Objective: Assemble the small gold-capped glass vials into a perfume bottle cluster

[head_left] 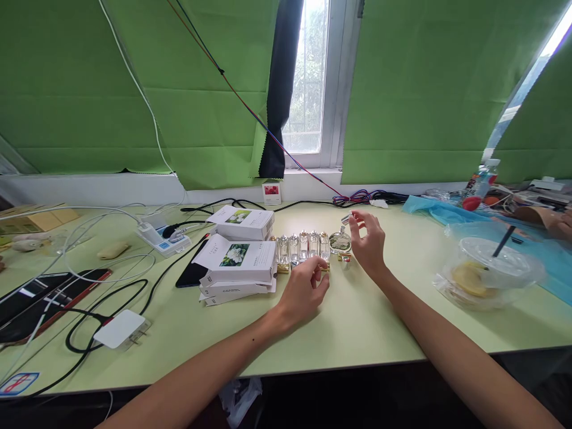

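My right hand [368, 238] pinches a small silver cap [345, 220] above the neck of a round glass perfume bottle [340, 242]. Close by it lies a small gold-capped bottle [344, 258]. My left hand [304, 287] rests with curled fingers at the front of a row of small clear perfume bottles [294, 246]. Gold pieces show beside its fingers; what they hold, if anything, is hidden. Left of the row, white boxes printed with flowers [243, 262] are stacked, some with flaps raised. Another flower-printed box [245, 220] stands behind them.
A dark phone [187, 271], a power strip [167, 238], a white charger [121, 329] and tangled cables occupy the left. On the right are a lidded plastic cup [485, 268] in a bag, blue plastic [431, 208] and a drink bottle [482, 179]. Another person's hand [560, 225] shows far right.
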The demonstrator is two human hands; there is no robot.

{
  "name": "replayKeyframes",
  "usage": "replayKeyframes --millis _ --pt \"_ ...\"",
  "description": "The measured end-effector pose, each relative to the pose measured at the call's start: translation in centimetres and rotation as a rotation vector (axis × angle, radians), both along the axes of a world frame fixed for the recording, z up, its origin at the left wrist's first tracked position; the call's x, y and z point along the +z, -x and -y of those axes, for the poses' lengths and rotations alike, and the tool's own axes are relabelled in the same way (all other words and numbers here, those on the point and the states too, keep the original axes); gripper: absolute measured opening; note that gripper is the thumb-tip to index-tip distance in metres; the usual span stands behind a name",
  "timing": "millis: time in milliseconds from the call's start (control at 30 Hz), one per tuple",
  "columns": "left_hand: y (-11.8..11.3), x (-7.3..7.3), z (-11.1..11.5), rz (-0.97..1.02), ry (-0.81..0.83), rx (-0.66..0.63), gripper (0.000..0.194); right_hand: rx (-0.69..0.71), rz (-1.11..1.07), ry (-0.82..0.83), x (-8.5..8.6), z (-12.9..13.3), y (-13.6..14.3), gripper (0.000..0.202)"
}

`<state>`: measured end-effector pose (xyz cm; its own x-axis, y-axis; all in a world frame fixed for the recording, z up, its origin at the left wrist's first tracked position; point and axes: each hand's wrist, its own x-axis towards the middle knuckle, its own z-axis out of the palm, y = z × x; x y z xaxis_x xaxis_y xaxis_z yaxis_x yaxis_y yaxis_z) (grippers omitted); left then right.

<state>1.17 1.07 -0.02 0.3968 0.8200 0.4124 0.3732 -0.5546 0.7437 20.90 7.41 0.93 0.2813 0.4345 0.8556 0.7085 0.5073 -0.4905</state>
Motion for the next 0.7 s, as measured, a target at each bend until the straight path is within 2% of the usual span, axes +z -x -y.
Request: replayKeyframes --millis 700 --pt "0.01 -0.27 -0.12 -0.02 -0.035 -0.016 0.004 0.003 0.01 0.014 -0.07 -0.13 -0.08 0.024"
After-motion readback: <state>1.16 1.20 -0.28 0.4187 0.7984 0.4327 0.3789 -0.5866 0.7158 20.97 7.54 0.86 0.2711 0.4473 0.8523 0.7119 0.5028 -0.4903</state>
